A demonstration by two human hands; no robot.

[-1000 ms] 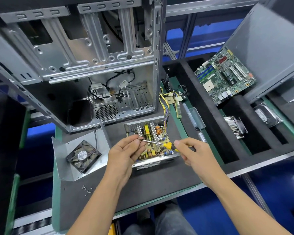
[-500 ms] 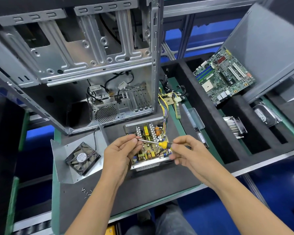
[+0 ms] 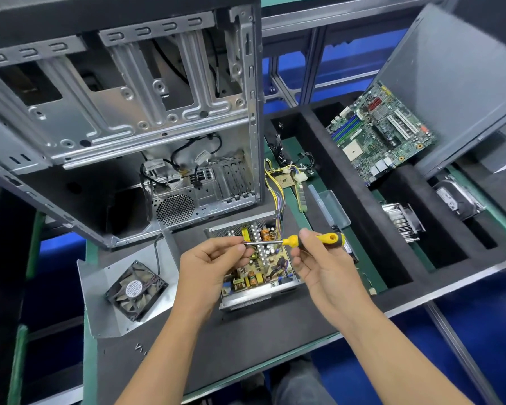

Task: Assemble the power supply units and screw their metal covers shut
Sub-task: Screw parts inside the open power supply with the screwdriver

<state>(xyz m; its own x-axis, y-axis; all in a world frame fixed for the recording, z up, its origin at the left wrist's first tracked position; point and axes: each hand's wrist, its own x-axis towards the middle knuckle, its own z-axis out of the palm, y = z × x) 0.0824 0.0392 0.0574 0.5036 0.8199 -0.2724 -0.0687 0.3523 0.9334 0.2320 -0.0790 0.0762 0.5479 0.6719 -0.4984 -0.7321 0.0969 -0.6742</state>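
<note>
The right hand [image 3: 319, 260] grips the yellow screwdriver [image 3: 310, 240] by its handle; the left hand [image 3: 214, 258] pinches the shaft's tip. Both hover over the open power supply [image 3: 260, 276] at centre; its fan cover [image 3: 123, 290] lies at nine o'clock.

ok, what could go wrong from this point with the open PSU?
1. The screwdriver is held level above the bare power supply board; a slip could jab components.
2. The left hand pinches the shaft near the tip, so a small screw there could drop into the board.
3. The fan cover lies apart, its wire possibly snagging.
</note>
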